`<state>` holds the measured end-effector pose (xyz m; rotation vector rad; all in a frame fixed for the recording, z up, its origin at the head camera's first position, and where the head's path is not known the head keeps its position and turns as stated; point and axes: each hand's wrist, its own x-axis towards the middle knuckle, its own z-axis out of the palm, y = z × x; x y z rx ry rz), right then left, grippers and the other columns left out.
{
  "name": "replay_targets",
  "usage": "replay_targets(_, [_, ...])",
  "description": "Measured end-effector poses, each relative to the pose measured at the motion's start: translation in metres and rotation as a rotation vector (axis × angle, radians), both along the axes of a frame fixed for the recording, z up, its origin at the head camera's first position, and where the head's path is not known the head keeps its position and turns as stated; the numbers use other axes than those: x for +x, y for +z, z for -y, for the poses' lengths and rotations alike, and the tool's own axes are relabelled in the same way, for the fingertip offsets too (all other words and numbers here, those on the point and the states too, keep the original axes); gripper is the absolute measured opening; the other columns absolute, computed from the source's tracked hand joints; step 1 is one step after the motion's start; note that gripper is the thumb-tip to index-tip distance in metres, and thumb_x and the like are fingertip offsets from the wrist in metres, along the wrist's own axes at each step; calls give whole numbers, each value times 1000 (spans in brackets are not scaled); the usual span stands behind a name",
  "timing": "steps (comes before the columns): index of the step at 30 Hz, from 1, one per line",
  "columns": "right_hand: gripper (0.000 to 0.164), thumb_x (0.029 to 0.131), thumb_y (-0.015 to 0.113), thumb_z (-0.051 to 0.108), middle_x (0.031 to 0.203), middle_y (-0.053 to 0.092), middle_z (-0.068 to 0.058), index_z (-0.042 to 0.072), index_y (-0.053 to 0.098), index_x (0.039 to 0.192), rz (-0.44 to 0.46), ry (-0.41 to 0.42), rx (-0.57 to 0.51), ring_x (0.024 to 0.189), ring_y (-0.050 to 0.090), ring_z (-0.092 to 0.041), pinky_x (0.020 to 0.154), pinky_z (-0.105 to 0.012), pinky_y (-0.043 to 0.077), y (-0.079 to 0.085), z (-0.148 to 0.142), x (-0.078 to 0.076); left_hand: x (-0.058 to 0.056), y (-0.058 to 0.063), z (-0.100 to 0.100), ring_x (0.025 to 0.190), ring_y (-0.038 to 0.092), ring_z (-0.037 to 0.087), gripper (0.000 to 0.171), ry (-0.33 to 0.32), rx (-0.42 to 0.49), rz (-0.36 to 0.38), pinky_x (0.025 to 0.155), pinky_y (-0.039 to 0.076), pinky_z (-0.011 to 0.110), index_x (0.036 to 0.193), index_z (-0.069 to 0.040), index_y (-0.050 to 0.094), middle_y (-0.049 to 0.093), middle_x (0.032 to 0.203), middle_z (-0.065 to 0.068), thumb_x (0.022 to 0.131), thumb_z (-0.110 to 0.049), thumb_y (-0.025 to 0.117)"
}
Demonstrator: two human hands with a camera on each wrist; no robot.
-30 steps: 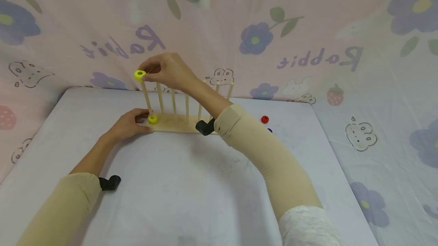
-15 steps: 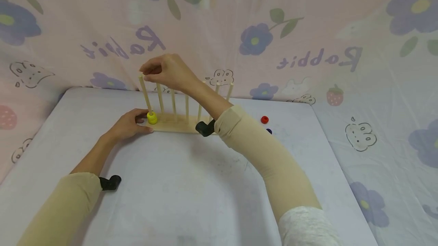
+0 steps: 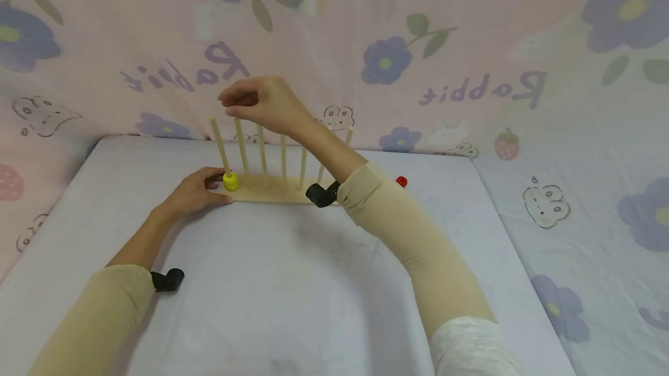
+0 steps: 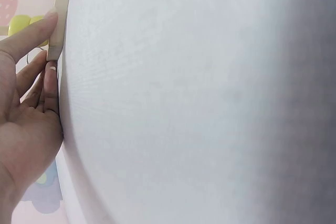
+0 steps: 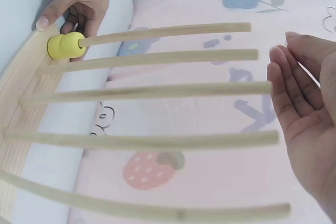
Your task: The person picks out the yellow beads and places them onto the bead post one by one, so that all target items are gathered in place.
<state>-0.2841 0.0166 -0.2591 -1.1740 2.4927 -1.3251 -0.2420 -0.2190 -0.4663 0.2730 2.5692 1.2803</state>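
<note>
A wooden rack with a flat base and a row of upright pegs stands toward the back of the table. Two yellow beads sit stacked at the foot of its leftmost peg. My left hand holds the left end of the base, thumb on the front edge, the other fingers at the end, as the left wrist view shows. Above the pegs hovers my right hand, with nothing between its loosely bent fingers. In the right wrist view the right fingers lie just beyond the peg tips.
A red bead lies on the white tabletop right of the rack, partly covered by the right sleeve. Behind the table hangs a pink cloth printed with flowers and rabbits.
The right hand let go of a yellow bead at the leftmost peg's tip; it dropped onto the lower one. The hand then moved slightly up and right. The left hand stayed put.
</note>
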Motion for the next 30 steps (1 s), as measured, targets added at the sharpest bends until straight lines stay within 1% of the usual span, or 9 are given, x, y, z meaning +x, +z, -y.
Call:
replay_targets(5, [24, 90, 74, 10, 106, 74, -4, 4, 73, 113, -12, -6, -65, 92, 69, -7, 86, -17, 54, 8, -12, 6, -2, 1, 3, 128, 46, 42, 83, 12, -3, -11, 109, 38, 55, 149, 2, 38, 42, 148, 25, 84, -23, 82])
replay_targets(7, [23, 90, 74, 10, 104, 74, -3, 4, 74, 112, -7, -24, -87, 91, 69, -7, 85, -18, 54, 10, -17, 8, -2, 1, 4, 128, 47, 42, 83, 10, -8, -9, 109, 38, 55, 149, 3, 37, 42, 147, 25, 84, -23, 82])
replay_targets(10, [21, 90, 74, 9, 103, 74, -3, 4, 74, 110, -22, -32, -123, 90, 69, -8, 85, -21, 55, 9, -27, 9, -2, 1, 5, 127, 46, 42, 84, 8, -16, -4, 110, 38, 55, 149, 3, 37, 42, 147, 26, 83, -23, 82])
replay_targets(14, [20, 90, 73, 7, 102, 74, -5, 2, 74, 109, -86, -29, -154, 88, 70, -9, 83, -24, 56, 3, -43, 11, 0, 1, 4, 130, 44, 44, 87, 2, -14, 10, 112, 35, 56, 150, 3, 34, 39, 149, 27, 83, -23, 82])
replay_targets(17, [21, 90, 73, 6, 102, 74, -5, 1, 74, 110, -94, -37, -171, 89, 70, -10, 83, -25, 57, -1, -57, 15, 2, 2, 3, 131, 43, 44, 88, -3, -24, 17, 112, 34, 56, 150, 3, 34, 38, 149, 27, 82, -24, 83])
replay_targets(20, [22, 90, 73, 5, 103, 74, -6, 0, 73, 111, -81, -57, -188, 90, 70, -11, 84, -27, 57, -3, -72, 20, 3, 3, 3, 130, 44, 43, 87, 0, -28, 16, 112, 35, 56, 150, 3, 35, 40, 149, 26, 83, -24, 83])
replay_targets(25, [22, 89, 73, 4, 103, 74, -7, -2, 73, 110, -74, -95, -211, 91, 70, -13, 84, -29, 58, -3, -97, 26, 1, 6, -1, 129, 45, 41, 87, -2, -17, 0, 111, 36, 55, 150, 2, 36, 41, 148, 25, 82, -25, 83])
replay_targets(30, [20, 90, 72, 6, 104, 74, -7, 1, 74, 109, -72, -121, -212, 92, 70, -14, 85, -30, 58, -5, -114, 31, 0, 6, -2, 128, 45, 42, 86, 3, -30, 2, 110, 36, 55, 150, 2, 36, 40, 147, 25, 83, -23, 83])
